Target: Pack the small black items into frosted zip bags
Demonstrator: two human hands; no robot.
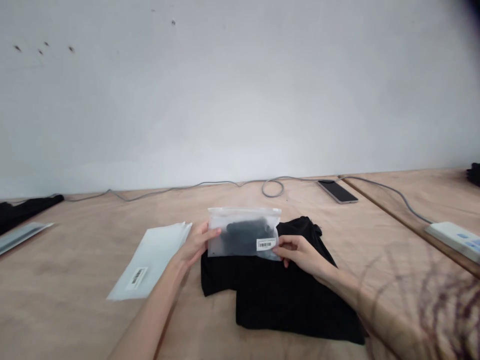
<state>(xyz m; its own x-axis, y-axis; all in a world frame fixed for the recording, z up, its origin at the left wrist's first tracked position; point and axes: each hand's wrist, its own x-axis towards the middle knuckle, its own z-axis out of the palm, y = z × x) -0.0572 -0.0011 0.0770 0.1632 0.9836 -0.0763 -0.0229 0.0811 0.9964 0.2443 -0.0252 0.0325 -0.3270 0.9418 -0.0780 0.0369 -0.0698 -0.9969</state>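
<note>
A white wall [240,85] rises behind a long tan tabletop [71,270], and a dark seam runs across the tabletop toward the right. A folded black shirt [288,300] lies near the middle of the table, in front of the person standing there. Just above its upper edge, a frosted plastic zip bag [243,232] is held up in both hands, with something dark showing through it. It overlaps the shirt, though I can't tell whether the two are touching. The left hand [193,245] has the bag's left edge, its fingers pressed together across the plastic. The right hand [300,252] is at the lower right corner, its fingers curled and pinching the plastic beside a small barcode label [266,244]. A flat, pale plastic packet [150,260] with its own barcode sticker [136,278] lies just left of the left hand. Farther back sit a phone [337,191] and a looped grey cable [272,188], which runs along the foot of the wall. A white power strip [455,239] rests at the right edge of the table, while a black cloth [26,210] and a silvery packet [20,237] lie at the far left.
</note>
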